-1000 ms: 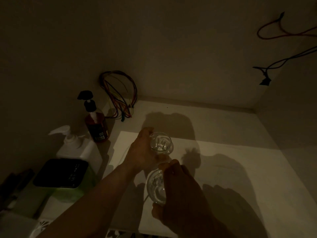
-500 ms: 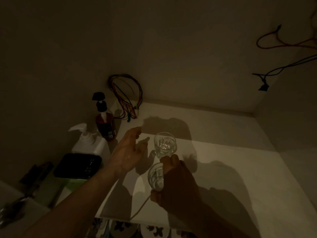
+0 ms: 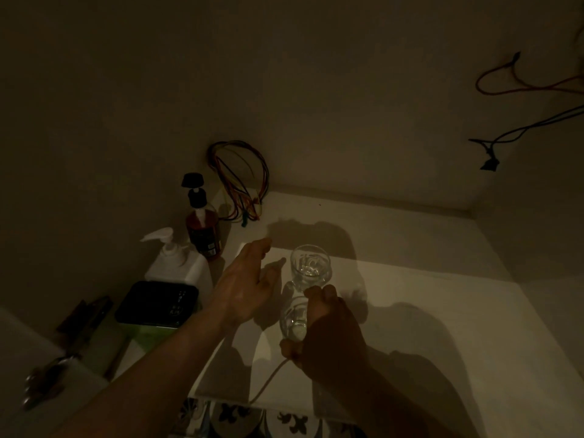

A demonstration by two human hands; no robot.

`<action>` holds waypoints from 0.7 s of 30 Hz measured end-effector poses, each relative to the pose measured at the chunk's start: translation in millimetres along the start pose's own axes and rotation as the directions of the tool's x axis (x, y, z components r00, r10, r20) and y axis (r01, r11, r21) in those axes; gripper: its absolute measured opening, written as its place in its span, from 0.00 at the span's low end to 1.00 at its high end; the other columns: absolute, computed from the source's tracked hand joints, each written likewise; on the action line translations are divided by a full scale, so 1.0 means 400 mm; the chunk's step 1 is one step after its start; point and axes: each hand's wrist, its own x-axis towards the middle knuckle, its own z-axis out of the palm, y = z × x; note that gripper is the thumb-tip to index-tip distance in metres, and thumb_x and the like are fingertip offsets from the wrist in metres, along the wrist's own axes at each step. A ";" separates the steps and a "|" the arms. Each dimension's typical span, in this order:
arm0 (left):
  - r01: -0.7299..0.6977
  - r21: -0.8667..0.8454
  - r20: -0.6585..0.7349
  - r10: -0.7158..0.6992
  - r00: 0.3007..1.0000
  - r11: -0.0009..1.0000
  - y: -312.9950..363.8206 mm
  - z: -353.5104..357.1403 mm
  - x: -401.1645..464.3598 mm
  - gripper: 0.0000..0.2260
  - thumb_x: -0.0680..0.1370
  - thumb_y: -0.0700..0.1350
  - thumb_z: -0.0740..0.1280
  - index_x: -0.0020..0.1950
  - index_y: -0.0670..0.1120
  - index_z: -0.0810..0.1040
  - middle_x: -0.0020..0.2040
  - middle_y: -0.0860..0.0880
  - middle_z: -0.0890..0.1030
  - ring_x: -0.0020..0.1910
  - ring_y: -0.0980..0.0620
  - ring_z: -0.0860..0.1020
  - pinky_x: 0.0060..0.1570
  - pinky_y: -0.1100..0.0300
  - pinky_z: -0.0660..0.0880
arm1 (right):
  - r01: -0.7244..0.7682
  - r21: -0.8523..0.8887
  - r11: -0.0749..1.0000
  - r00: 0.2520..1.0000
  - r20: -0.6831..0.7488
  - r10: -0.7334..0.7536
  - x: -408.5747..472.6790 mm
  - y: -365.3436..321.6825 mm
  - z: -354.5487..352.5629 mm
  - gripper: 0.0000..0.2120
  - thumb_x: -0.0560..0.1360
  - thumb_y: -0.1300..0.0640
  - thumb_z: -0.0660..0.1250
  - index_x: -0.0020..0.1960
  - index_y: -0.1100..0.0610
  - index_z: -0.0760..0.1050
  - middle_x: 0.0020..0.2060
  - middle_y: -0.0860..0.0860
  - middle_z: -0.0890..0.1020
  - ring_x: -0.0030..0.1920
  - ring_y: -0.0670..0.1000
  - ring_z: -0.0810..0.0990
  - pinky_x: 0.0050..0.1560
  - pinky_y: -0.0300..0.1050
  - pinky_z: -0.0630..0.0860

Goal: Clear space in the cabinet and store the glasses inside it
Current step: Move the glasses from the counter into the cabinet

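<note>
Dim cabinet shelf (image 3: 410, 248), white, seen from above; one clear glass (image 3: 310, 263) upright on it toward the left, free of both hands. Left hand (image 3: 245, 287) just beside that glass, fingers spread and relaxed, grasping nothing; right hand (image 3: 328, 330) nearer the front edge, fingers curled round a second glass (image 3: 294, 320) — held just in front of the first, tilted. Along the left wall: brown pump bottle (image 3: 203, 230), white pump bottle (image 3: 178, 263), black-lidded box (image 3: 156, 303); coloured wires (image 3: 240, 175) bunched in the back corner — more wires (image 3: 521, 128) on the right wall.
</note>
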 end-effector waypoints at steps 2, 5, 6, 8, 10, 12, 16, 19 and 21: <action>-0.004 0.004 0.000 0.004 1.000 1.000 -0.003 0.001 -0.002 0.23 0.81 0.51 0.61 0.76 0.53 0.61 0.71 0.53 0.70 0.66 0.58 0.70 0.58 0.62 0.68 | 0.006 -0.004 1.000 1.000 -0.017 -0.006 0.002 -0.001 0.003 0.37 0.67 0.44 0.75 0.69 0.55 0.65 0.61 0.51 0.70 0.59 0.54 0.72 0.58 0.45 0.76; -0.004 0.012 0.011 0.003 1.000 1.000 -0.006 0.002 -0.004 0.23 0.82 0.52 0.60 0.76 0.53 0.60 0.72 0.53 0.69 0.67 0.58 0.70 0.58 0.61 0.68 | -0.001 -0.003 1.000 1.000 -0.016 0.001 0.004 -0.004 0.005 0.36 0.66 0.44 0.75 0.68 0.56 0.66 0.60 0.52 0.71 0.57 0.54 0.73 0.56 0.46 0.76; -0.005 0.012 0.014 0.004 1.000 1.000 -0.006 0.003 -0.005 0.23 0.82 0.52 0.60 0.76 0.53 0.60 0.72 0.54 0.69 0.67 0.58 0.70 0.57 0.62 0.68 | 0.001 -0.007 1.000 1.000 -0.013 -0.001 0.005 -0.004 0.006 0.35 0.67 0.44 0.74 0.68 0.56 0.67 0.60 0.52 0.71 0.57 0.54 0.73 0.56 0.45 0.76; -0.012 0.016 0.013 0.012 1.000 1.000 -0.007 0.005 -0.006 0.23 0.82 0.52 0.60 0.76 0.54 0.60 0.72 0.54 0.69 0.66 0.58 0.70 0.57 0.62 0.68 | 0.003 -0.011 1.000 1.000 -0.001 -0.003 0.007 -0.003 0.008 0.35 0.67 0.44 0.74 0.68 0.56 0.67 0.59 0.52 0.71 0.57 0.54 0.74 0.56 0.45 0.76; -0.016 0.019 0.008 0.016 1.000 1.000 -0.009 0.005 -0.006 0.23 0.81 0.51 0.60 0.76 0.54 0.61 0.72 0.54 0.69 0.66 0.58 0.70 0.56 0.63 0.67 | -0.010 -0.017 1.000 1.000 0.017 0.010 0.010 -0.004 0.010 0.36 0.67 0.43 0.74 0.68 0.56 0.66 0.60 0.52 0.71 0.58 0.54 0.73 0.57 0.45 0.74; -0.011 0.018 0.007 0.011 1.000 1.000 -0.012 0.006 -0.004 0.23 0.81 0.51 0.61 0.76 0.54 0.61 0.72 0.54 0.69 0.67 0.58 0.70 0.56 0.64 0.66 | -0.018 -0.030 0.999 0.999 0.027 0.019 0.012 -0.005 0.012 0.36 0.68 0.42 0.74 0.68 0.56 0.66 0.60 0.52 0.71 0.58 0.54 0.72 0.58 0.45 0.74; -0.013 0.032 0.014 0.013 1.000 0.999 -0.013 0.010 -0.006 0.23 0.82 0.51 0.60 0.76 0.55 0.60 0.72 0.54 0.69 0.66 0.58 0.70 0.56 0.63 0.67 | -0.039 -0.005 0.999 0.999 0.029 0.039 0.012 -0.005 0.015 0.38 0.67 0.40 0.75 0.69 0.55 0.66 0.61 0.52 0.71 0.59 0.54 0.72 0.59 0.46 0.74; -0.018 0.030 0.012 0.018 1.000 0.999 -0.010 0.012 -0.009 0.23 0.82 0.52 0.60 0.76 0.55 0.60 0.72 0.54 0.69 0.66 0.59 0.70 0.57 0.63 0.66 | -0.052 0.017 0.999 0.998 0.042 0.051 0.013 -0.005 0.015 0.40 0.67 0.38 0.76 0.71 0.54 0.64 0.63 0.52 0.70 0.61 0.54 0.72 0.60 0.48 0.75; -0.019 0.032 0.014 0.019 1.000 0.999 -0.008 0.009 -0.010 0.23 0.82 0.51 0.60 0.76 0.55 0.60 0.71 0.54 0.69 0.66 0.59 0.70 0.57 0.63 0.65 | -0.058 0.033 0.998 0.997 0.046 0.056 0.013 -0.006 0.013 0.43 0.65 0.36 0.76 0.72 0.54 0.63 0.63 0.51 0.70 0.62 0.54 0.71 0.61 0.49 0.75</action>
